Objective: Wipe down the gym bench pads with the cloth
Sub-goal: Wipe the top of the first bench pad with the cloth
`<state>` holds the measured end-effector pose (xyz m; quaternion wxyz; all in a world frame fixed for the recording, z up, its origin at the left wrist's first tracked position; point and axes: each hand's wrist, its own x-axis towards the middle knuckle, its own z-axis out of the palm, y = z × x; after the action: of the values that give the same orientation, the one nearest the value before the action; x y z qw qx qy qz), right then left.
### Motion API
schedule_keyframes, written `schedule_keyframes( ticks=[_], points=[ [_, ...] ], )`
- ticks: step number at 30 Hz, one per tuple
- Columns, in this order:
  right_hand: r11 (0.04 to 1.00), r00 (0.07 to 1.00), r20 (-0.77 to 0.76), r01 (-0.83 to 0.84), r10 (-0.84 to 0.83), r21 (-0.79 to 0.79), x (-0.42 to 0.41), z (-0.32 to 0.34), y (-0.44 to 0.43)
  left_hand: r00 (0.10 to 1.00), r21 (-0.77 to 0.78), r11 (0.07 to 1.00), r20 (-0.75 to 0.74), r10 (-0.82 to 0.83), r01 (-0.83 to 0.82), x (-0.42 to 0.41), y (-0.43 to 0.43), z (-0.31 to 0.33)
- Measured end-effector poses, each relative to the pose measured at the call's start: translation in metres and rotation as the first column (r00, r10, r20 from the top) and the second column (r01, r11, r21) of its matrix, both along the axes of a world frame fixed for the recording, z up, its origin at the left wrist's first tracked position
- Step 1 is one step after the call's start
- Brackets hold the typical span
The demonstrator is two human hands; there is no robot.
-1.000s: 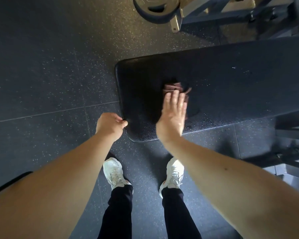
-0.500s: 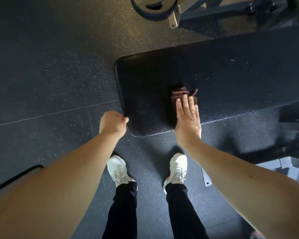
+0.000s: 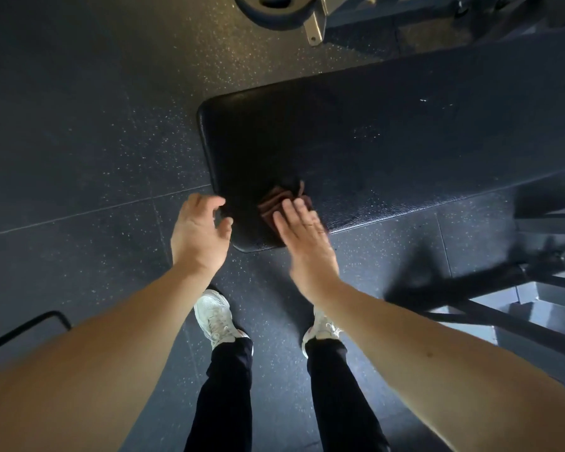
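A long black bench pad (image 3: 388, 138) runs from the middle of the head view off to the right. A folded dark reddish-brown cloth (image 3: 276, 200) lies on its near left part. My right hand (image 3: 304, 233) lies flat on the cloth with straight fingers, pressing it onto the pad close to the near edge. My left hand (image 3: 199, 230) hovers at the pad's near left corner with fingers and thumb loosely spread, holding nothing.
Speckled rubber flooring (image 3: 95, 141) surrounds the bench. A weight plate (image 3: 274, 8) and a metal frame (image 3: 372, 11) stand behind it. The bench's metal legs (image 3: 503, 282) spread at right. My two white shoes (image 3: 216, 318) stand just before the pad. A black bar (image 3: 23, 327) curves at lower left.
My right hand slid the cloth back toward the pad's near left corner. My left hand let go of the pad's corner edge and spread its fingers.
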<state>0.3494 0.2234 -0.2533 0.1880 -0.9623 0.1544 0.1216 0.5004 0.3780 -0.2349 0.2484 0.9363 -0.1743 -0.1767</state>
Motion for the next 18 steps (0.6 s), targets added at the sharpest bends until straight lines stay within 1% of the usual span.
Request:
schedule_keyframes(
  ticks=[1,2,4,5,7,9,10,11,13,14,16,18],
  points=[
    [0.996,0.996,-0.021,0.082,-0.082,-0.019,-0.012,0.001,-0.023,0.995,0.031,0.996,0.056,-0.085,0.084,-0.003,-0.003,0.001],
    [0.984,0.983,-0.035,0.177,-0.178,-0.027,-0.023,0.002,-0.044,0.984,0.08,0.985,0.075,-0.161,0.155,-0.004,-0.008,0.003],
    [0.936,0.936,-0.02,0.35,-0.35,-0.028,-0.043,0.007,-0.074,0.965,0.204,0.947,0.04,-0.26,0.247,-0.007,-0.017,0.007],
    [0.908,0.909,-0.004,0.417,-0.417,-0.025,-0.048,0.007,-0.08,0.961,0.248,0.932,0.015,-0.276,0.263,-0.009,-0.02,0.008],
    [0.854,0.854,0.011,0.52,-0.52,-0.026,-0.042,0.005,-0.075,0.961,0.294,0.92,0.015,-0.276,0.26,-0.011,-0.023,0.008],
    [0.828,0.828,-0.011,0.56,-0.561,-0.045,-0.021,0.004,-0.055,0.962,0.316,0.915,0.031,-0.273,0.249,-0.012,-0.026,0.009],
    [0.845,0.846,-0.012,0.532,-0.533,-0.053,-0.008,0.005,-0.04,0.961,0.327,0.912,0.032,-0.274,0.249,-0.013,-0.027,0.011],
    [0.882,0.882,-0.031,0.468,-0.47,-0.058,0.005,0.008,-0.024,0.961,0.339,0.907,0.026,-0.276,0.252,-0.014,-0.028,0.012],
    [0.965,0.96,-0.096,0.261,-0.263,-0.033,0.029,0.015,0.011,0.961,0.358,0.899,0.018,-0.277,0.253,-0.015,-0.032,0.013],
    [0.987,0.982,-0.103,0.159,-0.158,0.006,0.037,0.016,0.024,0.963,0.361,0.899,0.012,-0.271,0.248,-0.015,-0.033,0.015],
    [0.997,0.998,-0.06,0.016,-0.012,0.072,0.042,0.015,0.029,0.966,0.349,0.905,0.0,-0.258,0.242,-0.015,-0.034,0.017],
    [0.991,0.994,-0.023,-0.104,0.106,0.082,0.039,0.009,0.004,0.962,0.341,0.903,-0.011,-0.274,0.261,-0.014,-0.033,0.019]
  ],
)
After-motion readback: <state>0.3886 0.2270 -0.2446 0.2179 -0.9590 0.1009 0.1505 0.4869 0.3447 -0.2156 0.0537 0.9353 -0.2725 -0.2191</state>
